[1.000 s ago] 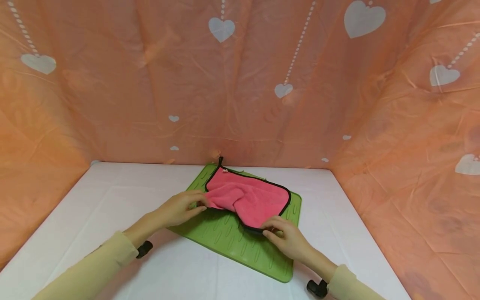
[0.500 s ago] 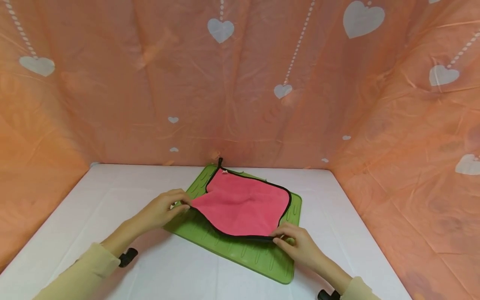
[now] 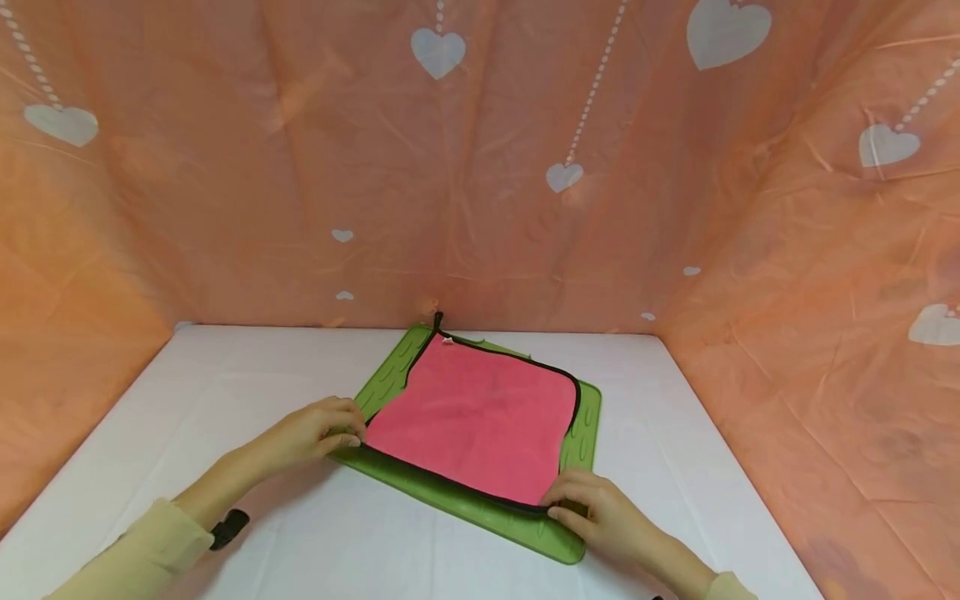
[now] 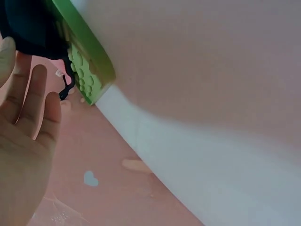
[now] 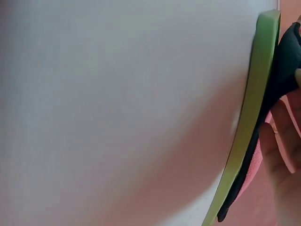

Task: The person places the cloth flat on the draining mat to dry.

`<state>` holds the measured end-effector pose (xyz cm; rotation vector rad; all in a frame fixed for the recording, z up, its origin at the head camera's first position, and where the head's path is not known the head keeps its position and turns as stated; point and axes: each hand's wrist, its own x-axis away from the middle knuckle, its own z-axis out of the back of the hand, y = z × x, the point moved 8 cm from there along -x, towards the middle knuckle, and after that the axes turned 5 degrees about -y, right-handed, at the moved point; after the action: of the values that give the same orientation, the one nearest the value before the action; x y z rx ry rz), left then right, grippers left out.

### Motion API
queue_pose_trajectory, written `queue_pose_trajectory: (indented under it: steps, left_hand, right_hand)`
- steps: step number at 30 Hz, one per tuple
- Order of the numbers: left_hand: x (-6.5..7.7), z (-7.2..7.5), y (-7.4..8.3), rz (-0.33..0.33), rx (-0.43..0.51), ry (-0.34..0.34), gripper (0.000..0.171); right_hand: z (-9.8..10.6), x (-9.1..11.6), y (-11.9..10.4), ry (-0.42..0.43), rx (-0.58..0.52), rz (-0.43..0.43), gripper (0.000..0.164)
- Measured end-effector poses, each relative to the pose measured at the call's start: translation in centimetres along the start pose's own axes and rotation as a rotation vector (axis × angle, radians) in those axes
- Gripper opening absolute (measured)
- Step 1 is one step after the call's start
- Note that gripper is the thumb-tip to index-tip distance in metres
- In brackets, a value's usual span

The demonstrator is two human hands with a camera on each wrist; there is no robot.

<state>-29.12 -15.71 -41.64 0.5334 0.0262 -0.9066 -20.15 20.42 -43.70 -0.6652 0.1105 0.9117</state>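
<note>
A pink cloth [image 3: 480, 417] with black edging and a small black loop at its far left corner lies spread over a green ridged mat [image 3: 382, 383]. My left hand [image 3: 311, 433] pinches the cloth's near left corner by the mat's left edge. At the near right corner, my right hand [image 3: 596, 512] pinches the black edging between thumb and fingers. In the left wrist view the cloth's dark underside [image 4: 33, 28] shows at the left hand [image 4: 28, 113]. The right wrist view shows the dark underside [image 5: 284, 66] raised beside the right hand [image 5: 282, 141].
The mat rests on a white table [image 3: 247, 375] near its back edge. Orange sheeting [image 3: 487, 208] with pale hearts rises behind the table and on both sides. A black wrist strap piece [image 3: 229, 528] hangs under the left forearm.
Both hands have drawn the near edge of the cloth toward me, the left also outward to the left. The fold in the middle has flattened, and the cloth covers more of the mat.
</note>
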Motion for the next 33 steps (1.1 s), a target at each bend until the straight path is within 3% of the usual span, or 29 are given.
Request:
queue_pose_trajectory:
  steps: [4,17,29,33]
  left_hand:
    - [0.2,-0.5,0.3,-0.029,-0.054,-0.025,0.012]
    - [0.4,-1.5,0.3,-0.117,-0.136,0.000,0.019]
    - [0.7,-1.8,-0.3,-0.106,-0.156,0.023,0.019]
    - [0.7,-1.9,-0.4,-0.060,-0.137,0.008,0.019]
  right_hand:
    - [-0.4,0.1,-0.5,-0.030,0.024,0.043,0.025]
    - [-1.2,-0.1,-1.1,-0.090,0.105,0.119,0.025]
    - [-1.7,-0.2,-1.2,-0.146,0.090,0.113,0.025]
    - [-1.7,-0.2,-1.2,-0.179,0.084,0.090,0.021]
